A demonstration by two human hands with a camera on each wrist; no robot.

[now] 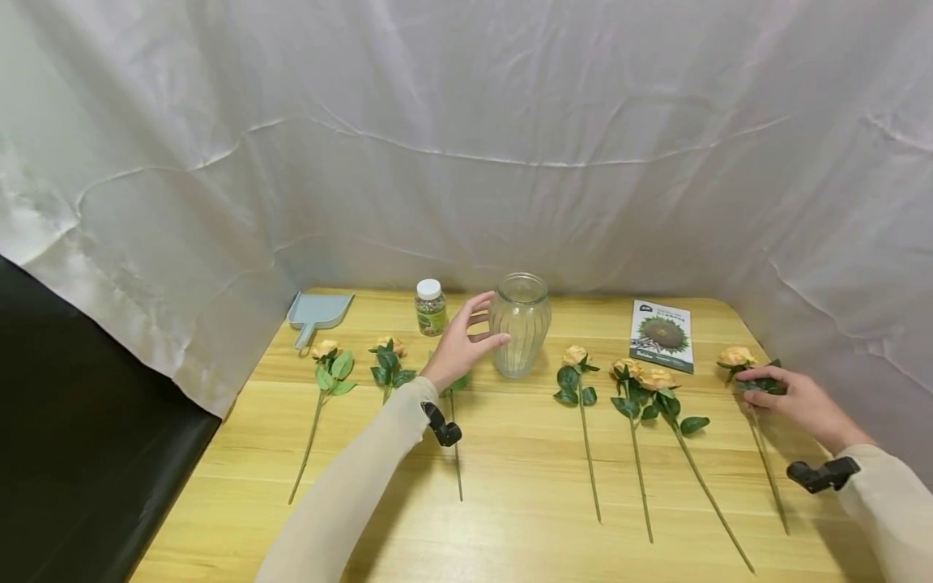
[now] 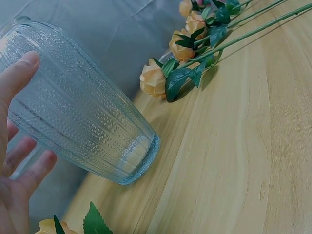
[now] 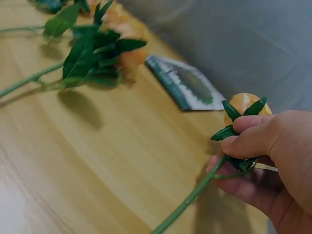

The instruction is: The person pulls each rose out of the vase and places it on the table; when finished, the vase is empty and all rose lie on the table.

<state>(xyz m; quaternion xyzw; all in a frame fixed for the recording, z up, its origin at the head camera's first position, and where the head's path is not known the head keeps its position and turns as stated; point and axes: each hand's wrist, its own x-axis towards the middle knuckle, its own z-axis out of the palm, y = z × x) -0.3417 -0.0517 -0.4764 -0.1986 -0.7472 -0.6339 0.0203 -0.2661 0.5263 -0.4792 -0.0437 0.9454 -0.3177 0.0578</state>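
A clear ribbed glass vase [image 1: 521,332] stands upright at the back middle of the table. My left hand [image 1: 470,344] is at its left side, thumb in front and the other fingers spread behind. In the left wrist view the fingers [image 2: 36,165] look loose, and whether they touch the glass [image 2: 92,107] is unclear. At the far right, my right hand [image 1: 798,397] pinches a yellow artificial rose [image 1: 736,357] by its stem just below the bloom. The right wrist view shows thumb and fingers around the green stem [image 3: 190,197]; part of the leaves is hidden.
Several more yellow roses lie right of the vase, including one [image 1: 586,421], and others lie left, including one [image 1: 317,421]. A white-capped jar [image 1: 431,308], a blue dustpan [image 1: 319,312] and a sunflower seed packet [image 1: 662,334] are near the back. Grey cloth [image 1: 466,202] hangs behind.
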